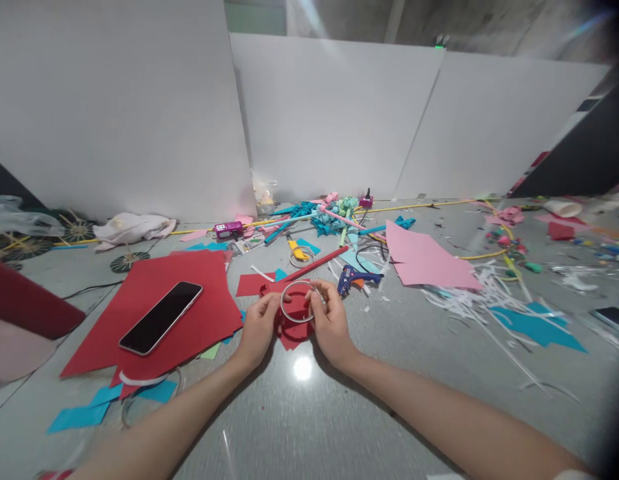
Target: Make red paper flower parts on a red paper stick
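A thin pale ring (290,319) is held up between my two hands. My left hand (258,328) pinches its left side, and my right hand (331,324) grips its right side with bent fingers. Through and below the ring I see cut red paper pieces (291,339) on the floor. Just beyond my right hand lies a blue glue gun (357,279). A red paper roll (317,264) and a yellow cutter (297,251) rest farther ahead of the ring.
At left, a phone (162,317) sits on a large red sheet (209,280). A pink sheet (429,260), white paper strips (459,300) and blue scraps (539,325) lie at right. White panels (334,120) stand behind a heap of teal and pink paper pieces (334,217).
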Demonstrator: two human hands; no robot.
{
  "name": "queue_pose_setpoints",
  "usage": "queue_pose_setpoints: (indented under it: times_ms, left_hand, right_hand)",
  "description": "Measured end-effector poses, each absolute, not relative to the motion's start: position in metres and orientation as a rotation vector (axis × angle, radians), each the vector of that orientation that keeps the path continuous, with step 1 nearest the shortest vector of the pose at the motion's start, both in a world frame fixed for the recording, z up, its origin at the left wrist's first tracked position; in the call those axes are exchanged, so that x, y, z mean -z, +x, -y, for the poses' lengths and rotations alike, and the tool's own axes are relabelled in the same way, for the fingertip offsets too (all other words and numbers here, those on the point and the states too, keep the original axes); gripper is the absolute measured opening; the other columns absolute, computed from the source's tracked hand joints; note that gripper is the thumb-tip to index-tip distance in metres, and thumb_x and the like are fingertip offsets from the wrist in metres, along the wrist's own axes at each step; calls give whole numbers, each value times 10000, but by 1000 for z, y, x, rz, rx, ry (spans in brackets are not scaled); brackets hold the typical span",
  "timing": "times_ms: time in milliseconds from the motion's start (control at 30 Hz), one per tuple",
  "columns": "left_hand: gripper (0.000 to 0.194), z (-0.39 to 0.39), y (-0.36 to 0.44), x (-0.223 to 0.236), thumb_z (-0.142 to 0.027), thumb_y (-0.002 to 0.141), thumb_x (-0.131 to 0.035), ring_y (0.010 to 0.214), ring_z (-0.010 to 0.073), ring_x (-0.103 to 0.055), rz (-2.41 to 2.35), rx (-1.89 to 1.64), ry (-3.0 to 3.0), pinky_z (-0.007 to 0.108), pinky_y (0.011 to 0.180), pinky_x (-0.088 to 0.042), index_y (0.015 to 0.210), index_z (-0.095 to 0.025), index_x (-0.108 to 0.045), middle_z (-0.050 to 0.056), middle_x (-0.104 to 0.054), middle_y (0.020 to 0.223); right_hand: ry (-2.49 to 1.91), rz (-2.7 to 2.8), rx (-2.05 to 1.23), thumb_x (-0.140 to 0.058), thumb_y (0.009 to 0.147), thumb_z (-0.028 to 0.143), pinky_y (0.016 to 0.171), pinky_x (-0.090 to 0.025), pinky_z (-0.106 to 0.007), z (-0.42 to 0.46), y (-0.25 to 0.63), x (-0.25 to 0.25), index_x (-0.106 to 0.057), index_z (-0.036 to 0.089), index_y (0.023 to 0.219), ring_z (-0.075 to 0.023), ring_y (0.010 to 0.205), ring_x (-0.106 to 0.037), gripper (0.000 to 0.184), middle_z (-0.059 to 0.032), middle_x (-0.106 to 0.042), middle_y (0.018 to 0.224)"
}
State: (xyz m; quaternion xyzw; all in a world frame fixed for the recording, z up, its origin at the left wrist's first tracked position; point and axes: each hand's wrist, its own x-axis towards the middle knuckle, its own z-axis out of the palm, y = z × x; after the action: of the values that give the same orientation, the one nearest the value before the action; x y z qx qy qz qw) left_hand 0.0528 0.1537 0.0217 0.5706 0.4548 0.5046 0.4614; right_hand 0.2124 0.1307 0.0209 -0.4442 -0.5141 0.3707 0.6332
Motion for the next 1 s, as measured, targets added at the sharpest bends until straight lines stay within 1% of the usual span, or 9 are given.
queue_pose_setpoints:
  times_ms: [100, 167, 300, 367, 467, 567, 700, 867, 1000]
  left_hand:
    - [379, -158, 53, -16, -533, 930, -619, 509, 143, -498, -1211, -1179, 1440, 242, 504, -387, 954, -181, -758, -19, -584, 605]
    - [395, -161, 53, -13, -547, 938, -598, 499, 144, -484, -1212, -1149, 1432, 242, 496, -370, 959, -185, -755, -24, -580, 599]
    - [352, -164, 53, -12, -496, 938, -602, 614, 164, -561, -1167, -1181, 1494, 247, 593, -425, 969, -188, -771, 16, -690, 742]
    - [328, -164, 53, -13, -471, 930, -611, 697, 180, -606, -1146, -1202, 1514, 253, 653, -451, 971, -193, -781, 34, -729, 830]
    - [339, -162, 53, -14, -492, 929, -612, 623, 166, -563, -1150, -1175, 1502, 246, 592, -420, 978, -196, -772, 16, -695, 753]
    - [353, -161, 53, -13, -520, 926, -618, 546, 144, -492, -1166, -1165, 1482, 237, 527, -367, 938, -189, -740, -11, -616, 657]
    - [398, -162, 53, -12, -552, 956, -572, 542, 138, -485, -1177, -1151, 1494, 238, 522, -365, 918, -179, -704, -19, -578, 647]
    - [395, -163, 53, -10, -538, 984, -537, 566, 135, -518, -1169, -1128, 1550, 238, 568, -405, 964, -172, -683, -22, -599, 671]
    - [404, -162, 53, -11, -545, 979, -524, 529, 138, -509, -1129, -1107, 1513, 241, 559, -411, 969, -173, -680, -38, -565, 600]
  right_hand:
    - [-929, 1158, -1008, -529, 1031, 474, 469, -439, -210, -126, 213, -22, -545, 227, 1391, -80, 539, -462, 437, -56, -676, 1055]
    - [-880, 1191, -1059, -561, 1016, 462, 490, -474, -218, -122, 213, -23, -497, 240, 1478, -84, 556, -489, 517, -70, -693, 1088]
    - [-776, 1264, -1154, -623, 993, 418, 487, -479, -215, -117, 210, -24, -359, 332, 1567, -64, 547, -509, 638, -90, -666, 1281]
    - [-742, 1275, -1193, -637, 988, 418, 473, -468, -210, -116, 208, -23, -380, 344, 1534, -55, 530, -511, 608, -88, -662, 1307]
    - [-730, 1261, -1216, -649, 984, 432, 455, -458, -209, -117, 207, -24, -465, 310, 1441, -51, 500, -510, 507, -77, -697, 1238]
    - [-722, 1224, -1234, -637, 993, 450, 448, -453, -210, -117, 208, -25, -491, 296, 1395, -52, 473, -511, 455, -52, -730, 1145]
    - [-754, 1224, -1219, -623, 1006, 472, 470, -448, -205, -118, 210, -26, -495, 269, 1389, -71, 491, -534, 452, -34, -765, 987]
    - [-776, 1232, -1226, -607, 1012, 506, 452, -416, -191, -119, 211, -24, -517, 246, 1305, -78, 441, -515, 402, 0, -752, 775]
    - [-762, 1242, -1267, -564, 1028, 534, 414, -397, -189, -119, 212, -21, -532, 245, 1233, -89, 405, -527, 356, 17, -718, 703]
